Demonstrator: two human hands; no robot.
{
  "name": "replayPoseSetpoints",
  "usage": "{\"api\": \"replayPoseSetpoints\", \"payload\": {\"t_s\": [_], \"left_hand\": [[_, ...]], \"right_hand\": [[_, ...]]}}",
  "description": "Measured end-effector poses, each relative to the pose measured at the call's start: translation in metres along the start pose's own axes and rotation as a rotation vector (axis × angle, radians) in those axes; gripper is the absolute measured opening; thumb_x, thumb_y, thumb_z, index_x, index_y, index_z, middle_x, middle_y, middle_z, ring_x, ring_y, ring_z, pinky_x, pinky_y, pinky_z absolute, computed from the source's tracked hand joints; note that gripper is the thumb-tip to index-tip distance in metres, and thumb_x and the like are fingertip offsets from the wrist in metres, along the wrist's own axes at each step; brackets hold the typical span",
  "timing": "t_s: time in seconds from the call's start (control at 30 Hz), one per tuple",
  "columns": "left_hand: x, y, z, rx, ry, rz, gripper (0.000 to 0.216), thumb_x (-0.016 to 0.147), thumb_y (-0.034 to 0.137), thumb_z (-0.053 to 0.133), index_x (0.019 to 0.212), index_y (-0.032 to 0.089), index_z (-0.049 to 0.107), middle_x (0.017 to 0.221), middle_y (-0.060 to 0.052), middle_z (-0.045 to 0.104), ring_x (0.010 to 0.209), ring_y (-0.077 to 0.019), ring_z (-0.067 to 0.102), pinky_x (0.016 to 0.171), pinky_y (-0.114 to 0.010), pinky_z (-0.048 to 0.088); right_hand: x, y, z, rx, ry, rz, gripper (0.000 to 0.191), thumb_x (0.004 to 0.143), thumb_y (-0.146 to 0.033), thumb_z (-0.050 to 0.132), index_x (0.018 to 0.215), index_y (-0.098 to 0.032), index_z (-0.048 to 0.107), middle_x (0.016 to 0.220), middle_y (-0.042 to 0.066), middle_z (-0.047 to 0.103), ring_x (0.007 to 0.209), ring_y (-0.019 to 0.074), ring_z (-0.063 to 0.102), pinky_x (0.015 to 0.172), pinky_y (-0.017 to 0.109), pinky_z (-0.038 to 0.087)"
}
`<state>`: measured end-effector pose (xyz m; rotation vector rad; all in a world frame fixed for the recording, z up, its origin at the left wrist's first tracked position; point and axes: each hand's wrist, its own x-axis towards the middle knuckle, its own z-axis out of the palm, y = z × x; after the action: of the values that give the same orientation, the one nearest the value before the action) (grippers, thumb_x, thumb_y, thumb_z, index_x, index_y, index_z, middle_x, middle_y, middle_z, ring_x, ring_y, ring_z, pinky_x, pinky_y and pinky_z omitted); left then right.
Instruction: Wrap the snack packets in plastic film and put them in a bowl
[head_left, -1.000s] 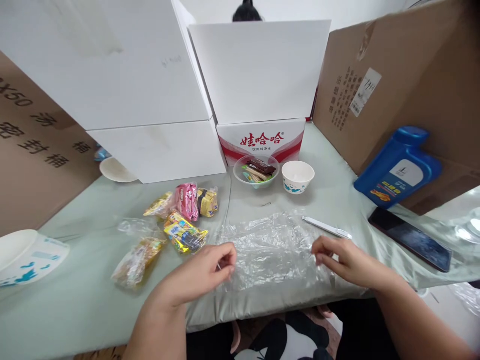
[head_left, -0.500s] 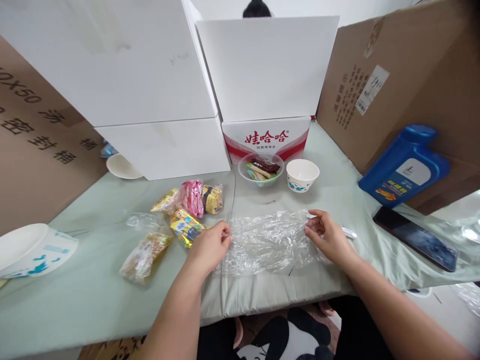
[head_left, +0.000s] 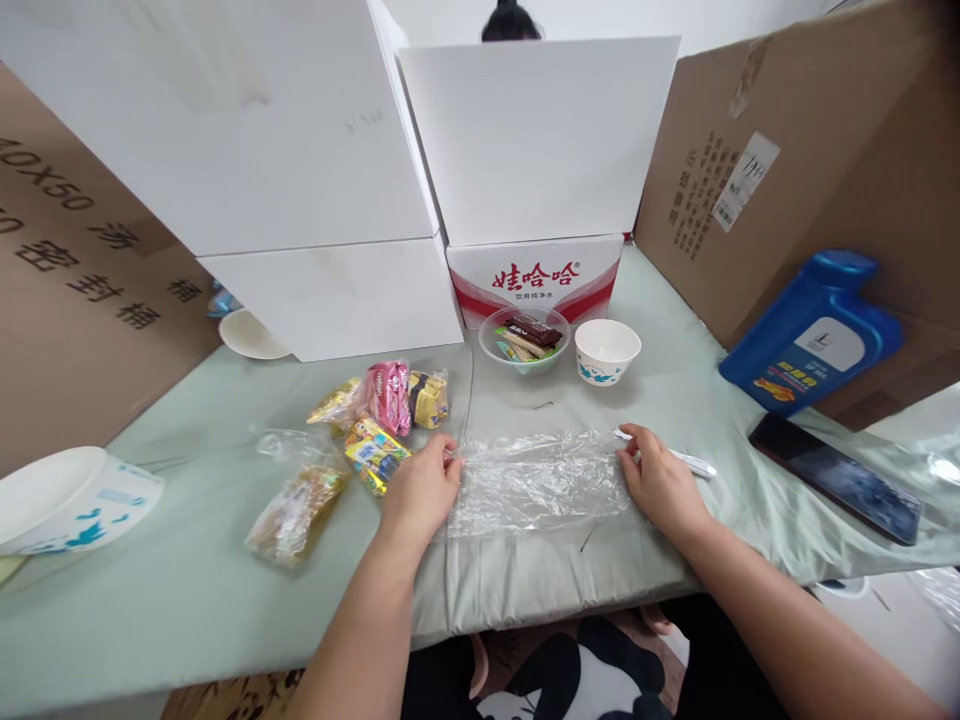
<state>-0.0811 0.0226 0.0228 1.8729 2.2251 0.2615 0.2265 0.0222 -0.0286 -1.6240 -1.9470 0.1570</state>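
Observation:
A clear, crinkled plastic bag lies stretched crosswise on the cloth in front of me. My left hand pinches its left end, fingers closed beside a yellow-and-blue snack packet. At the opposite end my right hand is closed on the bag's edge, with the fingertips partly hidden. A slim white tool pokes out from behind the right hand; its kind is unclear. Thin dark strands lie near the bag.
Snack packets and a tied bag of food lie left. A clear bowl of sticks and wrappers stands by a paper bowl. A blue bottle and a phone are right. Boxes wall the back.
The plastic bag has become flatter and tauter, its near edge drawn up off the dark strand. My right hand has turned slightly and its fingers have closed down on the edge.

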Motion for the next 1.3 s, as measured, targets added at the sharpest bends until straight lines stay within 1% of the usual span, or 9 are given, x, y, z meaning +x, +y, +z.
{"api": "replayPoseSetpoints", "payload": {"t_s": [0.17,0.37,0.5,0.7,0.8,0.93,1.0,1.13,1.3], "left_hand": [[0.005,0.004,0.01,0.044,0.035,-0.012,0.022,0.091,0.027,0.05,0.11,0.02,0.058,0.101,-0.01,0.069,0.093,-0.0286,0.065,0.076,-0.035,0.047],[-0.017,0.019,0.011,-0.027,0.503,0.302,0.022,0.095,0.025,0.042,0.097,0.018,0.063,0.103,-0.012,0.064,0.104,-0.0262,0.059,0.092,-0.037,0.046],[-0.032,0.039,0.031,-0.072,0.197,0.678,0.028,0.094,0.032,0.048,0.116,0.021,0.061,0.123,-0.01,0.062,0.12,-0.0277,0.054,0.102,-0.045,0.043],[-0.034,0.05,0.047,0.102,-0.222,0.596,0.072,0.085,0.052,0.061,0.148,0.027,0.033,0.159,-0.01,0.021,0.146,-0.0376,0.012,0.114,-0.063,0.016],[-0.034,0.05,0.043,0.092,-0.249,0.579,0.072,0.086,0.052,0.059,0.148,0.029,0.032,0.16,-0.01,0.016,0.147,-0.0368,0.006,0.114,-0.064,0.013],[-0.03,0.047,0.043,0.08,-0.25,0.575,0.073,0.085,0.054,0.06,0.148,0.03,0.032,0.16,-0.009,0.016,0.147,-0.0363,0.006,0.114,-0.064,0.012],[-0.026,0.042,0.044,0.076,-0.243,0.562,0.075,0.084,0.054,0.061,0.148,0.03,0.032,0.16,-0.009,0.017,0.147,-0.036,0.008,0.115,-0.063,0.012],[-0.021,0.034,0.04,0.057,-0.203,0.538,0.077,0.081,0.054,0.064,0.147,0.026,0.034,0.16,-0.012,0.018,0.147,-0.0367,0.011,0.115,-0.062,0.01],[-0.033,0.039,0.025,-0.012,-0.124,0.589,0.064,0.066,0.046,0.08,0.121,0.022,0.058,0.146,-0.013,0.04,0.138,-0.0379,0.029,0.11,-0.055,0.028]], "right_hand": [[0.003,0.001,0.003,-0.08,-0.008,0.065,0.028,0.093,-0.028,0.041,0.116,-0.017,0.053,0.101,0.013,0.067,0.083,0.0282,0.068,0.068,0.04,0.052],[0.003,-0.003,0.007,-0.152,-0.076,0.076,0.021,0.093,-0.025,0.045,0.111,-0.019,0.055,0.106,0.011,0.067,0.083,0.0258,0.068,0.064,0.035,0.049],[0.005,-0.002,0.004,-0.2,-0.094,0.086,0.021,0.093,-0.024,0.046,0.111,-0.019,0.055,0.109,0.009,0.067,0.081,0.0238,0.068,0.063,0.033,0.048],[0.01,0.01,-0.026,-0.257,0.169,0.082,0.023,0.094,-0.03,0.047,0.108,-0.019,0.061,0.104,0.01,0.067,0.081,0.0244,0.066,0.067,0.036,0.05],[0.001,-0.004,-0.031,-0.12,0.137,-0.195,0.029,0.096,-0.037,0.044,0.113,-0.02,0.062,0.108,0.012,0.067,0.102,0.0268,0.063,0.088,0.043,0.049],[-0.011,-0.02,-0.017,-0.114,-0.333,-0.55,0.071,0.087,-0.067,0.048,0.139,-0.019,0.048,0.143,0.014,0.049,0.135,0.0337,0.039,0.11,0.057,0.03],[-0.011,-0.013,-0.011,-0.174,-0.443,-0.505,0.081,0.084,-0.072,0.046,0.144,-0.018,0.042,0.149,0.015,0.042,0.14,0.0352,0.031,0.111,0.059,0.026],[-0.004,0.008,-0.019,-0.237,-0.323,-0.253,0.073,0.086,-0.063,0.052,0.138,-0.011,0.049,0.146,0.022,0.042,0.14,0.039,0.03,0.109,0.06,0.029],[0.0,0.001,-0.046,0.067,-0.501,-0.552,0.044,0.082,-0.049,0.067,0.116,-0.021,0.063,0.13,0.013,0.056,0.126,0.0291,0.046,0.102,0.046,0.042]]}}
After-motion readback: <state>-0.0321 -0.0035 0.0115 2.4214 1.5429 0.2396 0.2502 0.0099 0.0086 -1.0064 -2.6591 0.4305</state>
